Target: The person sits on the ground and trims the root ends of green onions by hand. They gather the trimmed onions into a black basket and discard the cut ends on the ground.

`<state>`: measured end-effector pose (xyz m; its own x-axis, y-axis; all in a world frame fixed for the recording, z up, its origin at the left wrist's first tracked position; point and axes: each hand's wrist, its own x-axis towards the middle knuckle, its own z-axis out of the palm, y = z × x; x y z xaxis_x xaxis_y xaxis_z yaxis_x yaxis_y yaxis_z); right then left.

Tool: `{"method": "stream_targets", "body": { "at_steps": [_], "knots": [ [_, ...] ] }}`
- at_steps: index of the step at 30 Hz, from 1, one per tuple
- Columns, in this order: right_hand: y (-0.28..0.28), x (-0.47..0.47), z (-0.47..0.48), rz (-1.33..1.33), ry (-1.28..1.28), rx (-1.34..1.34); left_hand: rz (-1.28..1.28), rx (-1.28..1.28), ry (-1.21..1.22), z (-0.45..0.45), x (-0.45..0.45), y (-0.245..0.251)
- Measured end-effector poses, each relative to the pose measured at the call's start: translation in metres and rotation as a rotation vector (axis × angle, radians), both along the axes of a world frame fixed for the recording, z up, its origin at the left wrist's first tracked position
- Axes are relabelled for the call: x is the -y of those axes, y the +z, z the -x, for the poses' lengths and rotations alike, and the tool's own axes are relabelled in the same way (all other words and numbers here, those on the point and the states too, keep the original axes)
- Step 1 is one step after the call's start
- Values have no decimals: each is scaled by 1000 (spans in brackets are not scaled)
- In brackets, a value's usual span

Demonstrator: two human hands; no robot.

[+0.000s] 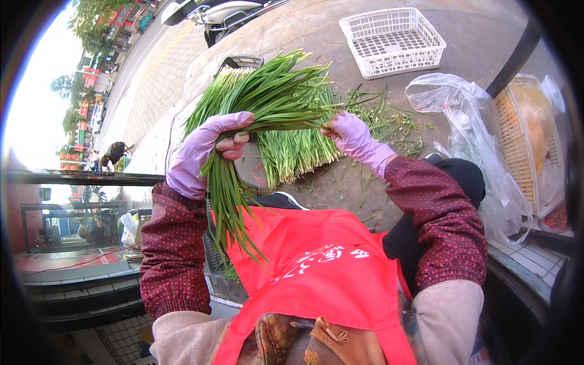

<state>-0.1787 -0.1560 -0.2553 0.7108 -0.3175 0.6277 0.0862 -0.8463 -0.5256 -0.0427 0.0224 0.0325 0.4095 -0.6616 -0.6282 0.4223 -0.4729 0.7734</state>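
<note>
My left hand, in a pink glove with bare fingertips showing, grips a bunch of long green garlic chives. Their leaf ends hang below the hand over a red apron, and the stem ends fan out to the upper right. At the right edge of the bunch, my right hand, gloved likewise, has its fingers pinched on the thin end of a stalk. Beneath the bunch, more chives lie piled on the ground with pale ends towards me. Another pile lies to the upper left, partly hidden.
Loose trimmings are scattered on the concrete at right. A white plastic crate stands beyond them. A clear plastic bag and a yellowish basket are on the right. A dark crate is behind the chives; a scooter stands farther off.
</note>
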Motion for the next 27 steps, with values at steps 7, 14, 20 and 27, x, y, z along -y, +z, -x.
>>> {"method": "stream_targets", "body": {
  "at_steps": [7, 14, 20, 27],
  "knots": [
    [-20, 19, 14, 173, -57, -161, -113, 52, -91, -17, -5, -20],
    [-39, 25, 25, 267, -86, -256, -207, 52, -62, -16, -8, -40],
    [-47, 40, 45, 157, -177, -793, -95, 33, -26, -31, -21, -20],
    [-9, 2, 30, -335, 33, -831, -108, 149, 18, -50, -22, -10]
  ]
}}
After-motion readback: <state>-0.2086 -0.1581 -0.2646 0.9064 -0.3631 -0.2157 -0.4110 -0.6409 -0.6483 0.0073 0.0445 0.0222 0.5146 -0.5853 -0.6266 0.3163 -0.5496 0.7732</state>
